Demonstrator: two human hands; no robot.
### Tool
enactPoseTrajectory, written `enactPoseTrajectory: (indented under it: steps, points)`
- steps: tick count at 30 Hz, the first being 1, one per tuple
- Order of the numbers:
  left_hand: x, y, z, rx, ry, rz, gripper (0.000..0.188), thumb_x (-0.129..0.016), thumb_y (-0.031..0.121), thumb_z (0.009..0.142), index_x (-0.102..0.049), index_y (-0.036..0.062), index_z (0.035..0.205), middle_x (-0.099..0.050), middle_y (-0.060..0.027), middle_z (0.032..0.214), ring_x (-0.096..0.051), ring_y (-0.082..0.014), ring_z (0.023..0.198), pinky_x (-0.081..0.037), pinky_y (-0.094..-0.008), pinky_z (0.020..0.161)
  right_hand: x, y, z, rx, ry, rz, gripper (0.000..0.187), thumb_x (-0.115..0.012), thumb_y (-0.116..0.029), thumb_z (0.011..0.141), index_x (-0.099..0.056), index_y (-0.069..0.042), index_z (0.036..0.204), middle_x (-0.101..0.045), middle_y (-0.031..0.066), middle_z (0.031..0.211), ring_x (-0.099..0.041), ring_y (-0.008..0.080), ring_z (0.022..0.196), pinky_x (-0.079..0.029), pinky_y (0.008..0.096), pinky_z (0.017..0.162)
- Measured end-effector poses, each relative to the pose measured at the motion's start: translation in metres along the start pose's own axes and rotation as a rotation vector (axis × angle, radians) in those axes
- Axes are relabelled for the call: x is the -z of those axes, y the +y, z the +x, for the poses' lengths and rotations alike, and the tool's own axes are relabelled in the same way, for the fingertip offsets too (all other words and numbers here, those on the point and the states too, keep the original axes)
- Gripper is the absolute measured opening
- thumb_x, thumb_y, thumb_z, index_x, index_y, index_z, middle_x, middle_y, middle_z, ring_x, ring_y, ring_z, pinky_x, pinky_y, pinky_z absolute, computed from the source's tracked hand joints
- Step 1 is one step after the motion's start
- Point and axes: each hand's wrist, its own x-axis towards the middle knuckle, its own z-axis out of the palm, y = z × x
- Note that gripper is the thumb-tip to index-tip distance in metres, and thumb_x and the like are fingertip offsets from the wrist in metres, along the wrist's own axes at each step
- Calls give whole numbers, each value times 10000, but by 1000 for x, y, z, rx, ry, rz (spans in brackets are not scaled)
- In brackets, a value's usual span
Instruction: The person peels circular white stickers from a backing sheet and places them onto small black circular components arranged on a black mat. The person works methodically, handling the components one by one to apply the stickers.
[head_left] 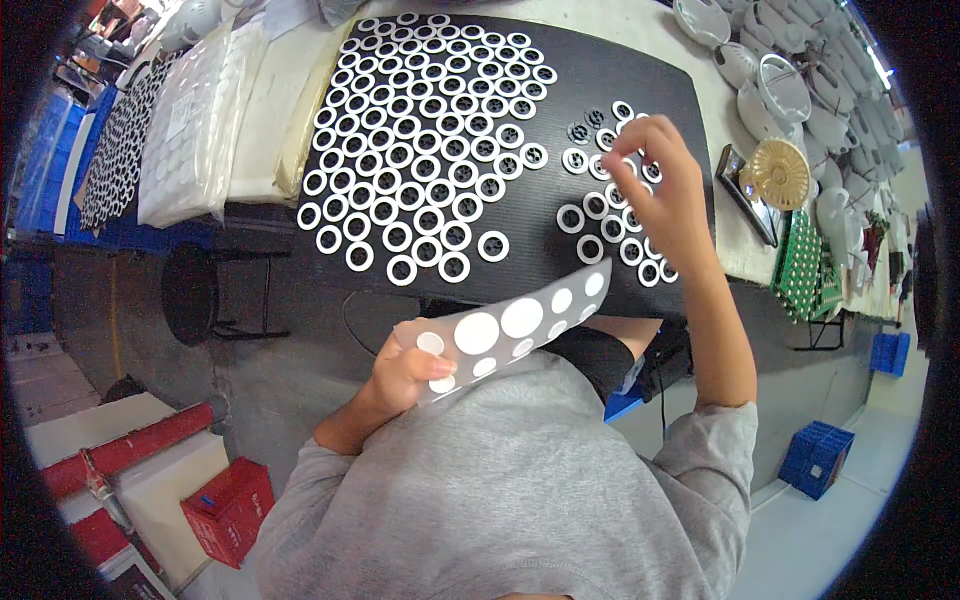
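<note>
Works at a black, finely ribbed board (620,75) on a whitish worktop (722,125). Left of the board, has a clear plastic bag of pale discs (182,140); right of it, a golden fluted disc (778,174), green dotted panels (798,255) and, farther out, a blue plastic crate (816,460). On the board, has white rings with black centres (400,170), crowded left, fewer right. Before the board's near edge, pinches a bowed, translucent grey sheet with white discs (519,319) in the left hand (408,372). Has the right hand (662,188) over the board's right part, with thumb and forefinger close together; cannot tell whether pinching anything.
</note>
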Motion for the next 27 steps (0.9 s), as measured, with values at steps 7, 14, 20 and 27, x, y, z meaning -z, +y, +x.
enactPoseTrajectory:
  steps: [7,14,20,27]
  points:
    - [-24,13,9,72,-4,-17,286,-506,45,691,-538,-35,964,-579,-73,881,-549,-137,787,-425,-259,691,2,-78,-48,438,-205,12,288,-703,-97,568,-587,-35,824,-589,66,900,-553,203,780,-399,310,631]
    - [-13,6,8,10,-183,329,228,-521,64,705,-565,-52,896,-574,-23,736,-504,-76,649,-395,-215,580,-3,-67,-63,215,-441,283,201,-676,-111,662,-621,-13,828,-624,66,818,-551,180,717,-420,272,633]
    - [-17,12,11,-15,-414,475,216,-525,67,695,-556,-65,864,-548,-28,660,-467,-65,581,-374,-216,526,0,-59,-61,-135,-679,677,92,-603,-82,706,-604,0,747,-591,90,717,-557,236,705,-444,314,638]
    - [-10,12,17,-218,-503,565,322,-530,72,666,-540,-102,937,-596,-112,784,-548,-128,657,-422,-235,600,11,-45,-36,-24,-487,319,68,-589,-61,705,-561,0,715,-568,69,715,-545,175,689,-419,282,628]
